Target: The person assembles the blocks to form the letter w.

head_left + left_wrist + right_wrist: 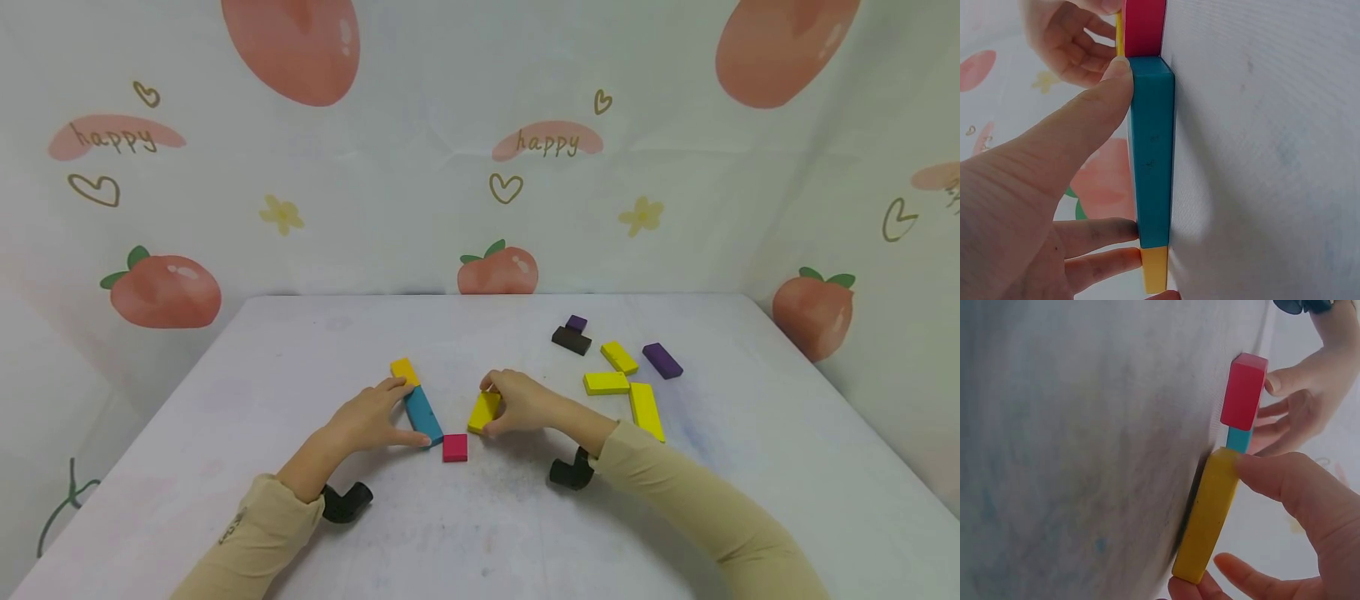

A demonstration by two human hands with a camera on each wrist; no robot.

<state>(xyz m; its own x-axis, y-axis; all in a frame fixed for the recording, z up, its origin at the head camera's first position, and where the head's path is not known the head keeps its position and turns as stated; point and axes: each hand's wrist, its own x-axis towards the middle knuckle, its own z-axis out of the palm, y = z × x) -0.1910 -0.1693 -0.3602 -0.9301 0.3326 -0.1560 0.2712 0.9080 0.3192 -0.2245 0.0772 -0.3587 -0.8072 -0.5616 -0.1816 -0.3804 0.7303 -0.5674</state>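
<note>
My left hand [367, 421] lies along a blue block [1152, 156], its thumb at the near end and fairly straight fingers touching the far end and an orange block [403, 370]. Those two blocks form one line, end to end. Off the blue block's near corner sits a small red block [454, 447]. To the right, my right hand [523, 402] pinches a yellow block [1207, 515] lengthwise, thumb on the near end and fingers at the far end. This yellow block slants the opposite way, a gap separating it from the blue one.
Several yellow blocks [606, 383] lie loosely grouped at the right. Behind them are a dark brown block [572, 340], a small purple block [577, 322] and a longer purple block [663, 361]. A patterned cloth [405, 208] hangs behind the white table [450, 533].
</note>
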